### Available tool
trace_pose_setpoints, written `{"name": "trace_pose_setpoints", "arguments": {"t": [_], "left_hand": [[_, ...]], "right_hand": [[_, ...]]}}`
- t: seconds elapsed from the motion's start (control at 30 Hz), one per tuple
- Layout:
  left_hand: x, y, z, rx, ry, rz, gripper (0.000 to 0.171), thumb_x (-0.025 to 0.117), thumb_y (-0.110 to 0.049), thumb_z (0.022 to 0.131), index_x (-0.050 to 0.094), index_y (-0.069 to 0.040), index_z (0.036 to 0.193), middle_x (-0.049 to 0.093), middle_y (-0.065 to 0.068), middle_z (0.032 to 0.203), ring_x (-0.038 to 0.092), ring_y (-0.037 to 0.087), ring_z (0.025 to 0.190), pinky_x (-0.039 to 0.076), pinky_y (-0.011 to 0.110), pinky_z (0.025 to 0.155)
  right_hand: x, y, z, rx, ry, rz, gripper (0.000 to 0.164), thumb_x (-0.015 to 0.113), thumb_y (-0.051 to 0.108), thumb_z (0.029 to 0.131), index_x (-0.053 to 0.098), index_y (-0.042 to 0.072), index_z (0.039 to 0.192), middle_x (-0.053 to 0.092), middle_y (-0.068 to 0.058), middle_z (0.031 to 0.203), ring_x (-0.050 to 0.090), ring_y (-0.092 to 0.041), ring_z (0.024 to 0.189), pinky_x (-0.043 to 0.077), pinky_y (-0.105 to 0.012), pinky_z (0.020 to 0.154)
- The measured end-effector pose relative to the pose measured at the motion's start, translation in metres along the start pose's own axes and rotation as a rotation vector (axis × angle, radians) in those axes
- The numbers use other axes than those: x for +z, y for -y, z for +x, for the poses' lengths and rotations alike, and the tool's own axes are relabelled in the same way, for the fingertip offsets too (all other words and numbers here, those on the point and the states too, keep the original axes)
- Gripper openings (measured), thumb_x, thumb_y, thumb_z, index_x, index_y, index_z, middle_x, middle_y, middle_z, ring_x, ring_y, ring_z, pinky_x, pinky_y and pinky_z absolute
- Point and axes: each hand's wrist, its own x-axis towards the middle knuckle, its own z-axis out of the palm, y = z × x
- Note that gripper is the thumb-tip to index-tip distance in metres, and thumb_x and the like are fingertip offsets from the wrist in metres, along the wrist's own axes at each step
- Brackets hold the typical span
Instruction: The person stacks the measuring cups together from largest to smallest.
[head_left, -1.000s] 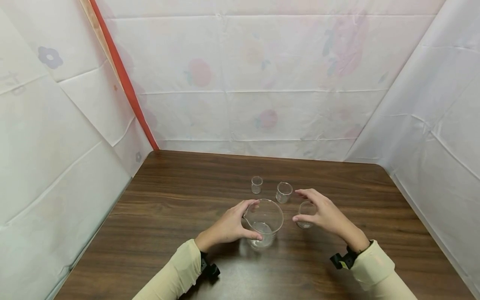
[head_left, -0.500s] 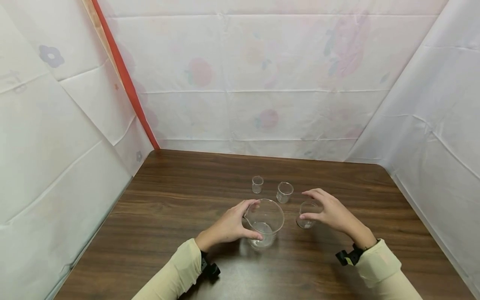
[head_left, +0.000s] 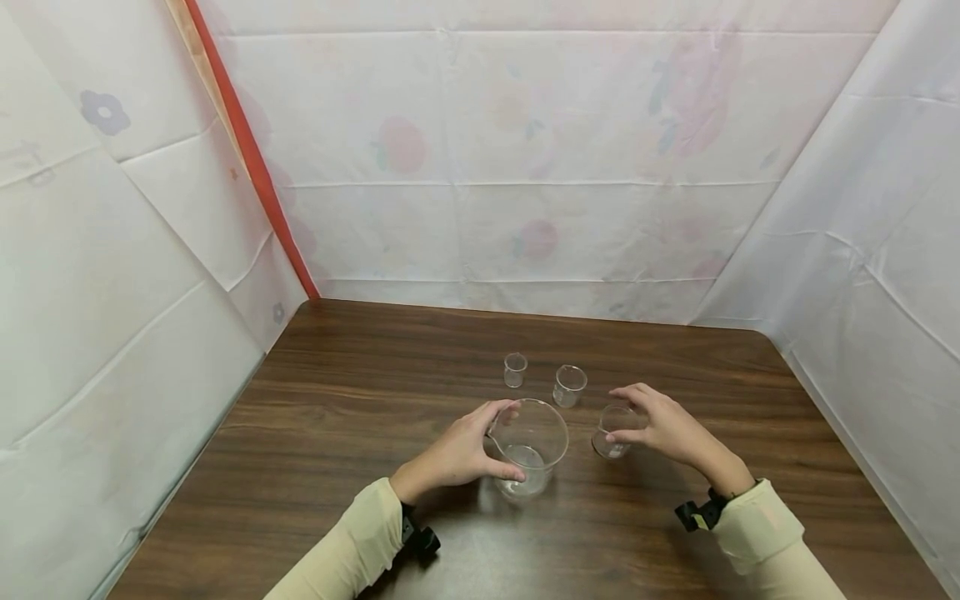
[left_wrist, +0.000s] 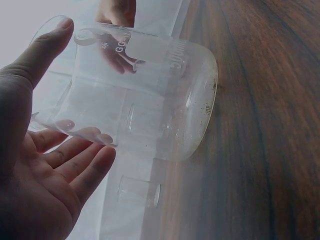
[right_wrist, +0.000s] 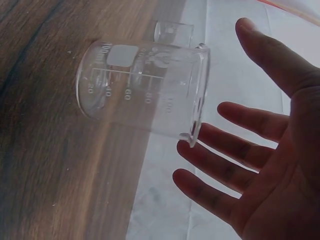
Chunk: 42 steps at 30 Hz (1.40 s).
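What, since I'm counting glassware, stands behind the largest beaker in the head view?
On the table beyond the largest beaker stand the smallest beaker and second-smallest beaker. Whatever lies directly behind the left hand is covered.

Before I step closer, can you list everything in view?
Largest beaker: 1, clear, front left
Right beaker: 1, clear, beside largest
Second-smallest beaker: 1, clear, rear right
Smallest beaker: 1, clear, rear left
Table: 1, dark brown, underneath
Sheeting: count unclear, white, behind and beside
Strip: 1, red, back-left corner
Sleeves: 2, pale yellow, forearms
Wrist devices: 2, black, wrists
Left hand: 1, bare, at largest beaker
Right hand: 1, bare, at right beaker
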Motion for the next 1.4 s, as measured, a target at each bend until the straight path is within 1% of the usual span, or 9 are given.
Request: {"name": "trace_pose_setpoints", "arguments": {"t": [0.2,0.3,0.47,0.7,0.8,0.97,1.17,1.27,1.4], "left_hand": [[0.0,0.0,0.0,-0.01,0.002,-0.01,0.089,0.088,-0.04,0.068,0.044,-0.013,0.141,0.058,0.003,0.133,0.058,0.023,0.121,0.049,0.037,0.098],[0.0,-0.001,0.0,-0.013,0.004,-0.013,0.09,0.088,-0.041,0.068,0.044,-0.012,0.142,0.058,0.002,0.134,0.058,0.023,0.121,0.048,0.037,0.098],[0.0,-0.001,0.0,-0.019,0.006,-0.015,0.092,0.088,-0.041,0.068,0.044,-0.009,0.142,0.058,0.002,0.134,0.057,0.023,0.122,0.048,0.037,0.098],[0.0,0.0,0.0,-0.017,0.005,-0.008,0.09,0.087,-0.042,0.068,0.044,-0.014,0.142,0.058,0.001,0.134,0.057,0.02,0.121,0.048,0.036,0.098],[0.0,0.001,0.001,-0.014,0.002,-0.008,0.09,0.087,-0.042,0.068,0.044,-0.014,0.142,0.057,0.002,0.134,0.057,0.019,0.121,0.048,0.037,0.099],[0.001,0.001,0.0,-0.014,0.001,-0.006,0.091,0.087,-0.042,0.068,0.044,-0.013,0.142,0.058,0.003,0.134,0.057,0.02,0.121,0.048,0.038,0.099],[0.0,0.001,0.0,-0.022,0.007,-0.012,0.091,0.087,-0.042,0.068,0.044,-0.013,0.142,0.057,0.006,0.135,0.057,0.02,0.122,0.048,0.039,0.099],[0.0,0.001,0.0,-0.026,0.009,-0.012,0.091,0.087,-0.042,0.068,0.043,-0.013,0.142,0.057,0.005,0.135,0.057,0.02,0.122,0.048,0.039,0.099],[0.0,0.001,-0.001,-0.033,0.009,-0.005,0.091,0.087,-0.043,0.068,0.044,-0.014,0.142,0.057,0.001,0.135,0.057,0.018,0.121,0.048,0.037,0.098]], "right_hand": [[0.003,-0.004,0.001,0.007,0.045,0.01,0.065,0.077,0.039,0.081,0.056,0.003,0.131,0.059,-0.016,0.122,0.06,-0.036,0.109,0.053,-0.05,0.083],[0.005,-0.006,0.002,0.007,0.06,0.01,0.064,0.077,0.037,0.082,0.055,0.002,0.131,0.059,-0.017,0.121,0.061,-0.034,0.106,0.053,-0.047,0.08],[0.008,-0.008,0.003,0.002,0.059,0.003,0.063,0.078,0.032,0.081,0.056,-0.001,0.131,0.061,-0.016,0.119,0.062,-0.03,0.1,0.053,-0.042,0.076],[0.01,-0.009,0.002,0.004,0.065,0.031,0.061,0.079,0.025,0.082,0.055,-0.003,0.13,0.06,-0.02,0.118,0.065,-0.033,0.098,0.055,-0.047,0.078],[0.01,-0.008,0.002,0.009,0.072,0.028,0.062,0.079,0.025,0.081,0.054,-0.003,0.13,0.06,-0.021,0.119,0.065,-0.033,0.098,0.055,-0.046,0.078],[0.009,-0.009,0.003,0.015,0.085,0.008,0.066,0.079,0.031,0.08,0.054,-0.003,0.131,0.06,-0.019,0.117,0.065,-0.031,0.097,0.054,-0.043,0.075],[0.01,-0.007,0.003,0.003,0.081,-0.005,0.063,0.079,0.031,0.08,0.056,-0.002,0.129,0.061,-0.016,0.111,0.063,-0.026,0.092,0.053,-0.039,0.072],[0.01,-0.007,0.003,-0.004,0.075,-0.008,0.062,0.08,0.03,0.08,0.057,-0.002,0.128,0.062,-0.015,0.11,0.063,-0.025,0.091,0.052,-0.038,0.071],[0.012,-0.008,0.003,-0.018,0.062,-0.023,0.06,0.08,0.029,0.08,0.058,-0.003,0.127,0.062,-0.013,0.108,0.062,-0.022,0.089,0.051,-0.035,0.07]]}}
